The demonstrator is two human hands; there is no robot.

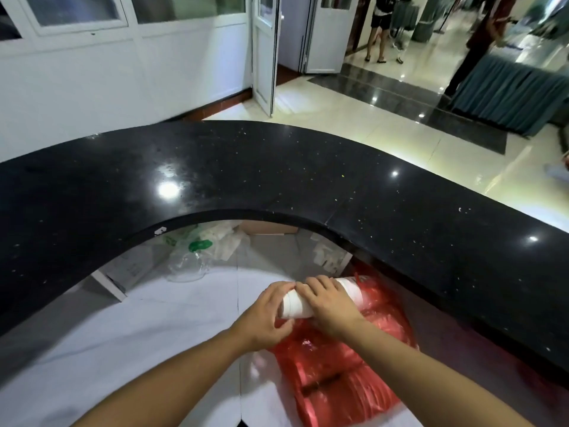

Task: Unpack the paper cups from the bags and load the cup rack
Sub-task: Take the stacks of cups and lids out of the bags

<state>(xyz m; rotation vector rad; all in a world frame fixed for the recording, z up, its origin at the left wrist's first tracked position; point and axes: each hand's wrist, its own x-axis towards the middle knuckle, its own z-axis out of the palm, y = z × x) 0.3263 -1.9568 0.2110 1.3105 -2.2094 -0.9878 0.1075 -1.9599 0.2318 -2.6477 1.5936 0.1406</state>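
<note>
Left hand (267, 313), right hand (330, 306) grip cups (296, 307), perhaps under counter edge (380, 257).

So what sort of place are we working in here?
Probably a reception desk in a lobby: a curved black polished stone counter, glossy cream tiled floor and white double doors beyond.

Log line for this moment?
unpacking | left hand: grips white paper cup stack | right hand: grips it too | red plastic bag: under stack

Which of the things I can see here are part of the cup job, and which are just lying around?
Part of the job: stack of paper cups, red plastic bag.
Just lying about: clear plastic bag with green print, cardboard box.
</note>
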